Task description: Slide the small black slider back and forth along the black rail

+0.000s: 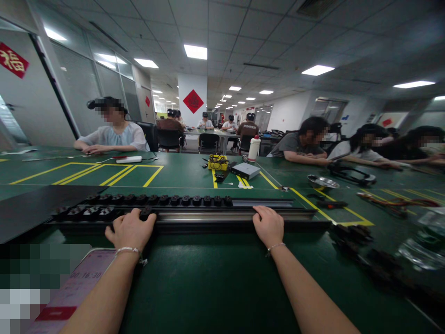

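Observation:
Two long black power-track rails lie side by side across the green table. The front rail (208,217) has a silvery channel and several black sockets (100,212) at its left. On the back rail (264,203), a row of black sockets (175,200) fills most of the length. My left hand (134,229) is closed on a black socket (146,212) seated in the front rail, its thumb and fingertips around it. Farther right, my right hand (269,226) grips the same rail, with the fingers bent over its near edge; part of the fingers is hidden.
Dark loose parts (356,239) lie at the right, beside a clear plastic bottle (426,239). A phone (79,287) is under my left forearm. Beyond the rails are a metal bowl (322,182), a grey box (245,170) and a yellow item (218,162). People sit across the table.

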`<state>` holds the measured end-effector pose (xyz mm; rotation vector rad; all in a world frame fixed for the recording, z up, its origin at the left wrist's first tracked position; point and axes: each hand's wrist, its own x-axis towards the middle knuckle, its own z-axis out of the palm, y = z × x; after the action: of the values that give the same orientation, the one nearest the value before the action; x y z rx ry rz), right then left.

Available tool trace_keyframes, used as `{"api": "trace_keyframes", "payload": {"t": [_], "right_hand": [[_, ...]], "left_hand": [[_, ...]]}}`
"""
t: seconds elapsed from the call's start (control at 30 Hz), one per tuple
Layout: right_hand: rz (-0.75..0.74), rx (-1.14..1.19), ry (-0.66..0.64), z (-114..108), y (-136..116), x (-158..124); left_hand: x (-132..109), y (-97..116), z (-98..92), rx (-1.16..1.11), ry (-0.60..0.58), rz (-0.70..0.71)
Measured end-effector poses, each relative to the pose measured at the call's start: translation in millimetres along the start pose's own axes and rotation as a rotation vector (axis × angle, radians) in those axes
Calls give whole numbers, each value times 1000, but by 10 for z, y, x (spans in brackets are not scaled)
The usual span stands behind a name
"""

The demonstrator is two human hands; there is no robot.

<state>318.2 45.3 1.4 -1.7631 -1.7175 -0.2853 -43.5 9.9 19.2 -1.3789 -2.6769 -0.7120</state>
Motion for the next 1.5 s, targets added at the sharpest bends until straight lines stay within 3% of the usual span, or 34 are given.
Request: {"api": "trace_keyframes", "payload": {"t": [1.1, 1.5], "right_hand": [[-24, -3, 13, 4, 3, 7], [-18, 6, 13, -3, -4, 1]], "left_hand": [[4, -13, 12, -4, -4, 12], [58, -33, 32, 67, 50, 130]]}}
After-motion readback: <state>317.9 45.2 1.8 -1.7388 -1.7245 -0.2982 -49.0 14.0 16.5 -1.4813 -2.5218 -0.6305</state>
